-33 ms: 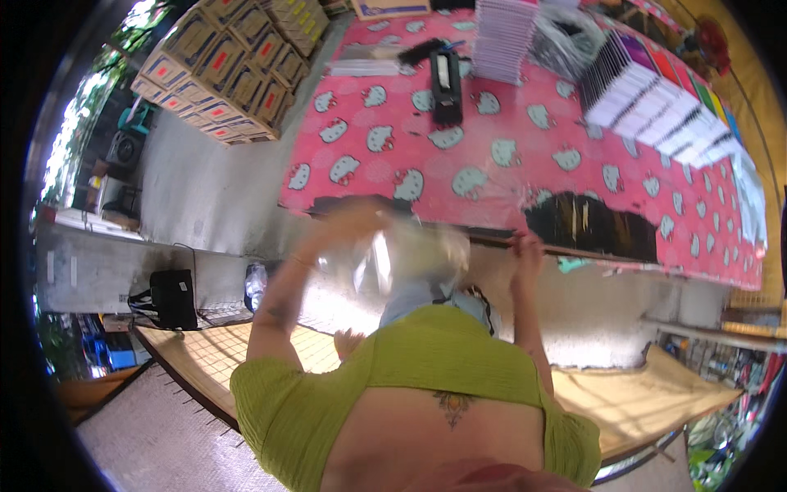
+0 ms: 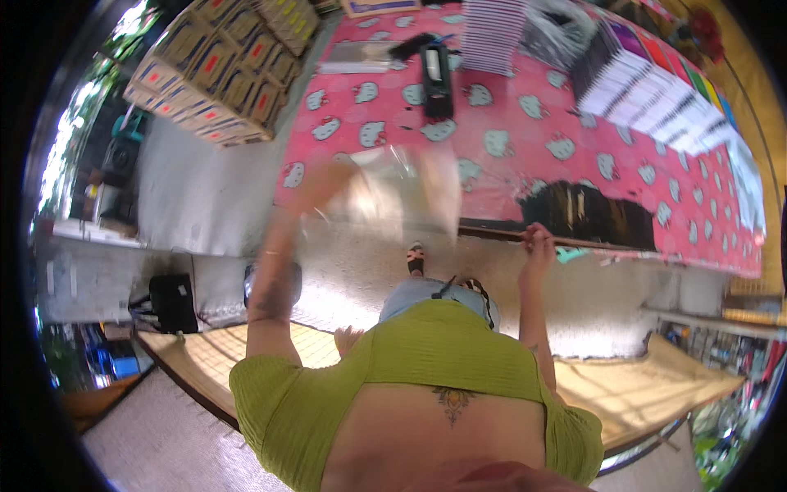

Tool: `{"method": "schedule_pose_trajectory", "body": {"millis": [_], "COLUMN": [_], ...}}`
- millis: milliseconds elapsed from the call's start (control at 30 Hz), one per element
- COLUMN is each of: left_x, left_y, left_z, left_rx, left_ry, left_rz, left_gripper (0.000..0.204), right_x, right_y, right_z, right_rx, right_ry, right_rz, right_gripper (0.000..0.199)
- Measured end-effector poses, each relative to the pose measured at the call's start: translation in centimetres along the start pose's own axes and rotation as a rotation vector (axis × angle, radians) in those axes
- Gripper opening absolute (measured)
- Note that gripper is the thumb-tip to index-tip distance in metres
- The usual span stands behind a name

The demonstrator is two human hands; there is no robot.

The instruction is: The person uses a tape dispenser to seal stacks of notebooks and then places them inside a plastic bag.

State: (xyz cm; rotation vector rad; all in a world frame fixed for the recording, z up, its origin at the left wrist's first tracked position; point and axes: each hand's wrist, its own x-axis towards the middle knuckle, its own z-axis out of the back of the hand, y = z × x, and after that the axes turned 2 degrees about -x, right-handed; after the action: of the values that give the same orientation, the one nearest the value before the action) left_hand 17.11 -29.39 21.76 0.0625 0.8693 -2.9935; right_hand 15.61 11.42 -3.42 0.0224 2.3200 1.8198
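Holding the clear plastic bag point(image 2: 402, 193) up in my left hand point(image 2: 324, 184), blurred, probably pinched at its edge. My right hand point(image 2: 537, 244) grips the thin stick point(image 2: 574, 240) at the bench point(image 2: 369, 123)'s near edge; best keep both steady.

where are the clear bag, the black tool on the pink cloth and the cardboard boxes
clear bag point(image 2: 402, 193), head view, middle of the blurred plastic
black tool point(image 2: 436, 78), head view, middle of its body
cardboard boxes point(image 2: 225, 78), head view, top of the stack

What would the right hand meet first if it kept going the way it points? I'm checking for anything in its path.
The right hand at the table edge points toward the black pile on the pink patterned cloth; probably that first, though depth is unclear.
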Motion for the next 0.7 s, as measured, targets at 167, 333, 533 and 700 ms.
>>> {"method": "schedule_pose_trajectory", "body": {"millis": [167,333,533,700], "left_x": [4.7,5.4,16.1,23.7], "left_y": [-9.3,-18.3,-29.8,-37.7], "left_z": [-3.6,-18.6,-17.0,-27.0], "left_rx": [-0.147,-0.07,-0.271,-0.188], "left_ry": [-0.511,0.423,-0.256,-0.723], "left_rz": [-0.371,-0.642,-0.715,-0.844], "left_gripper": [0.033,0.03,0.03,0.042], "right_x": [1.0,-2.5,-10.1,-9.4], "right_y": [4.4,6.6,11.7,11.2], "right_z": [6.5,12.2,22.8,20.6], "right_rx": [0.095,0.097,0.215,0.213], "right_ry": [-0.287,-0.611,-1.159,-1.123], "right_rz": [0.056,0.237,0.354,0.254], "right_gripper": [0.028,0.036,0.032,0.033]}}
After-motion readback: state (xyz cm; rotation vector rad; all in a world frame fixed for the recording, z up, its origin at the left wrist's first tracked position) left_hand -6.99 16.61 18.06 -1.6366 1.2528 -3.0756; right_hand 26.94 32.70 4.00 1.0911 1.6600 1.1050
